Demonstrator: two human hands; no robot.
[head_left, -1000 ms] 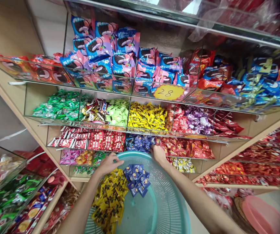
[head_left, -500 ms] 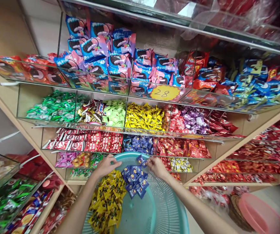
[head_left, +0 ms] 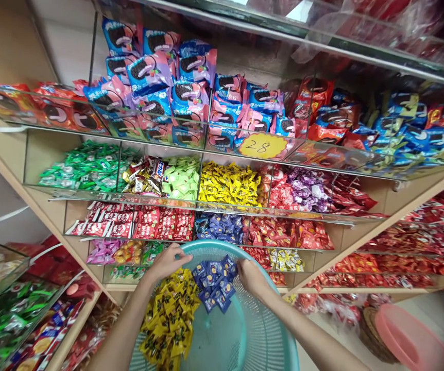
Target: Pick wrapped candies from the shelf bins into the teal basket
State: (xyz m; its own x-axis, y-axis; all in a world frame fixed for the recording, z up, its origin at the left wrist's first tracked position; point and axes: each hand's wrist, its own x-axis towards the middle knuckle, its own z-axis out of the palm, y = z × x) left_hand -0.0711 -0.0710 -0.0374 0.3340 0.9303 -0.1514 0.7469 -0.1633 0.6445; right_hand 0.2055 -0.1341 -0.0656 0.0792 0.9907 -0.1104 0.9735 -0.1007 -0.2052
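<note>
A teal plastic basket [head_left: 262,314] holds a heap of yellow wrapped candies [head_left: 170,322] on its left and a smaller pile of dark blue candy packets [head_left: 216,283] at its far middle. My left hand [head_left: 170,260] is over the basket's far left side, thumb and fingers apart, with nothing visible in it. My right hand [head_left: 251,278] is inside the far right side, its fingers closed at the edge of a blue candy packet [head_left: 228,266] at the pile's upper right. The fingertips are partly hidden.
Glass-fronted shelves of wrapped sweets face me, with yellow candies [head_left: 229,184] and blue packets [head_left: 224,226] in two compartments. A yellow price tag [head_left: 263,146] reads 28. More shelves stand at both sides. A pink basin [head_left: 407,335] is on the floor at right.
My right hand has lowered slightly, bringing a blue candy packet down from near the far rim onto the pile's upper right. My left hand has stayed nearly still.
</note>
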